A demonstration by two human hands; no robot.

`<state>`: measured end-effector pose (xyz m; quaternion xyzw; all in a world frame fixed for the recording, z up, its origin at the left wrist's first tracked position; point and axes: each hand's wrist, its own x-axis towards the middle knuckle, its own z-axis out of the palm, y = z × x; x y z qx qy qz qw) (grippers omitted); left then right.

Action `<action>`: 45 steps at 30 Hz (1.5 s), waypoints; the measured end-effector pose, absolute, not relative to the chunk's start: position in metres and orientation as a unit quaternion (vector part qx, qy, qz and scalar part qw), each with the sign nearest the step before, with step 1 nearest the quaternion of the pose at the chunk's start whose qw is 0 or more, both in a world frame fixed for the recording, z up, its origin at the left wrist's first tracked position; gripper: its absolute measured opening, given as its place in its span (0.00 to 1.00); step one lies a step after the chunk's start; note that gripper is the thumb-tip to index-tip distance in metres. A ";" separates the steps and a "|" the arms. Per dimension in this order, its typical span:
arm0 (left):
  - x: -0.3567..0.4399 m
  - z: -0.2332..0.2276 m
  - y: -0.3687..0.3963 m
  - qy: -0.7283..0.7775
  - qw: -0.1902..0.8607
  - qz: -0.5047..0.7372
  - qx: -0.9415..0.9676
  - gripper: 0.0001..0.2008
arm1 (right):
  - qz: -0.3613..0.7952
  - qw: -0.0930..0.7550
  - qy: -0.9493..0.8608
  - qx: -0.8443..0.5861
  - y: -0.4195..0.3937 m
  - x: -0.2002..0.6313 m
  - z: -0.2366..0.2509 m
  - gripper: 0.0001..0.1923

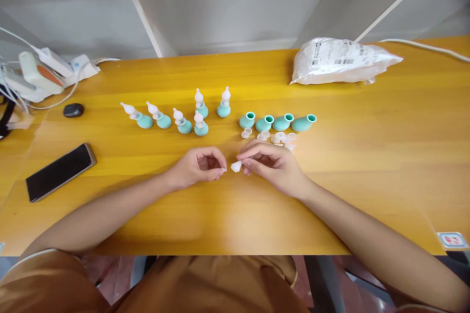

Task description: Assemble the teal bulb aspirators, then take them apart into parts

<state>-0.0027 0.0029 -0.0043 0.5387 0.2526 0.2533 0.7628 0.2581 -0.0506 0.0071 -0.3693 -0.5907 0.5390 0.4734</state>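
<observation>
My left hand (pixel 200 167) pinches a tiny whitish piece (pixel 223 169) between thumb and fingertips; its kind is too small to make out. Facing it, a little apart, my right hand (pixel 275 164) grips a small white cone-shaped plastic piece (pixel 236 167), wide end toward the left. Just beyond the right hand lie several small clear plastic pieces (pixel 263 135). Behind them several teal rubber bulbs (pixel 264 123) show open mouths. Further left stand several teal bulbs with pale pink-white tips fitted on top (pixel 201 128).
At the left are a black phone (pixel 60 172), a small dark case (pixel 73 110) and a power strip with plugs and cables (pixel 79 69). A white plastic bag (pixel 341 61) lies at the back right of the wooden table (pixel 235 225). A grey partition (pixel 235 5) rises behind.
</observation>
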 end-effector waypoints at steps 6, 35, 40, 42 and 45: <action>0.000 0.000 0.000 0.264 0.768 0.242 0.531 0.18 | 0.618 0.447 -0.529 -0.372 -0.051 0.254 -0.002 0.10; 0.000 0.002 -0.002 0.275 0.735 0.276 0.555 0.12 | 0.643 0.420 -0.494 -0.408 -0.047 0.254 -0.011 0.15; -0.001 0.002 -0.005 0.285 0.715 0.276 0.575 0.09 | 0.637 0.422 -0.496 -0.413 -0.047 0.254 -0.010 0.15; -0.001 0.002 -0.007 0.290 0.708 0.283 0.578 0.08 | 0.636 0.424 -0.493 -0.415 -0.047 0.254 -0.010 0.15; 0.000 0.001 -0.008 0.303 0.702 0.291 0.575 0.09 | 0.633 0.424 -0.489 -0.425 -0.047 0.253 -0.010 0.15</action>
